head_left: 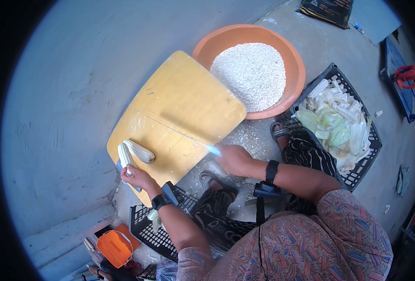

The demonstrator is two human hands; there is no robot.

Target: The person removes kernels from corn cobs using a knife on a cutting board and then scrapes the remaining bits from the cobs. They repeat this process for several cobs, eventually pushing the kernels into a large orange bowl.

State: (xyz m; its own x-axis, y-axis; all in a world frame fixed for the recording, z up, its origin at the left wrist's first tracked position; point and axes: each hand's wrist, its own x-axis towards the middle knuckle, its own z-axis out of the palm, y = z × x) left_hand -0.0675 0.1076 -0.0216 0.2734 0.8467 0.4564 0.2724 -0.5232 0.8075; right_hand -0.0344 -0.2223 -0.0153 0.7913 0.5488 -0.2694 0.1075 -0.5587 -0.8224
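Left hand (137,177) pinching cob (124,155) on board (179,112), right hand (233,159) gripping knife (184,135) — blade likely to nick fingers if cob rolls.

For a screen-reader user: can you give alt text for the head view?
A left hand holds a corn cob on a wooden board, while the right hand holds a knife across it. Beyond are an orange basin of kernels and a black crate of husks.
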